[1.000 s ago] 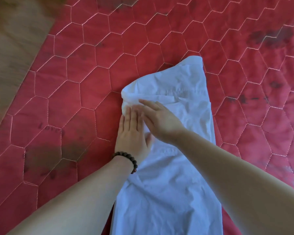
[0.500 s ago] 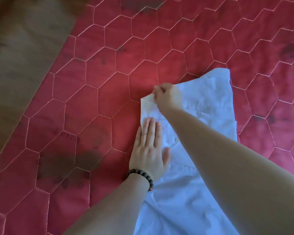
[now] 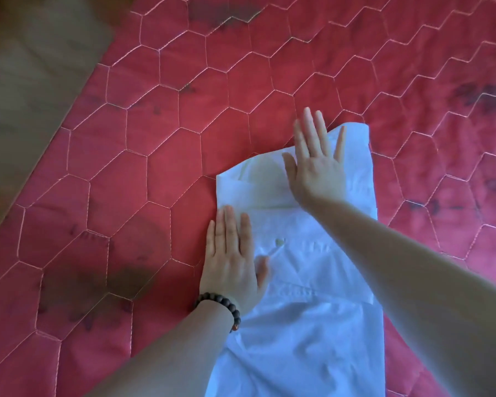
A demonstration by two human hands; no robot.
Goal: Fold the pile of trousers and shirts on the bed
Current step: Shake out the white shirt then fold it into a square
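Red quilted bed cover [image 3: 184, 156] spreads wide beyond both hands' fingertips; wooden floor [image 3: 26, 96] borders its far-left edge. White garment [image 3: 312, 325], creased, lies flat under both palms. Right hand [image 3: 317, 164] presses its top fold, fingers spread. Left hand [image 3: 232, 259] presses its left edge, fingers together; beaded bracelet [image 3: 221, 306] on wrist.

Bedroom in home: red hexagon-quilted bedspread [image 3: 184, 116] covering bed, wooden floor [image 3: 26, 81] alongside.
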